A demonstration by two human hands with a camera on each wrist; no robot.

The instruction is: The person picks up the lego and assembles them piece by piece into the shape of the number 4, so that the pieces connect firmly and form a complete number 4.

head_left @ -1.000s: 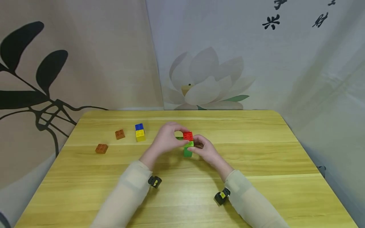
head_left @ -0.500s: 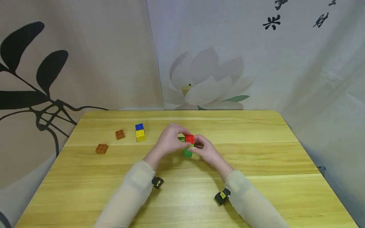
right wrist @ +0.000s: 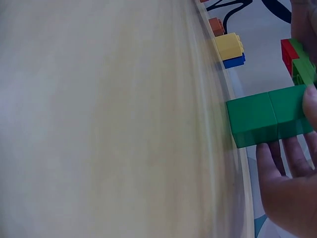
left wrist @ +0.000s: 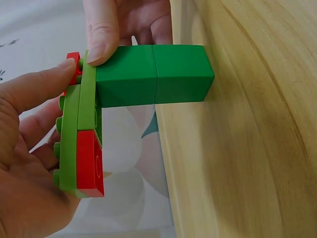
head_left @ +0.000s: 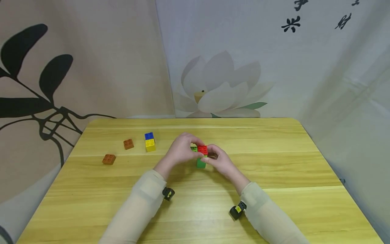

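Head: your left hand [head_left: 182,149] half hides the brick toy [head_left: 202,150] over the table [head_left: 274,152]; left of it sit two brown bricks [head_left: 109,159], one yellow brick [head_left: 150,145], one blue brick [head_left: 149,136]. Left wrist: it pinches one of two red bricks [left wrist: 89,163]. Right wrist: right hand [right wrist: 292,196] grips two green bricks [right wrist: 253,119].

On the wooden surface [head_left: 289,162], a brown toy brick [head_left: 108,159] and a second brown brick [head_left: 128,144] are placed apart at the left; near them, a blue brick [head_left: 149,136] is seen just behind a yellow brick [head_left: 150,146]. The cloth backdrop [head_left: 122,67] is printed with dark leaves [head_left: 56,73], a pale lotus [head_left: 223,93] and black characters [head_left: 290,24].
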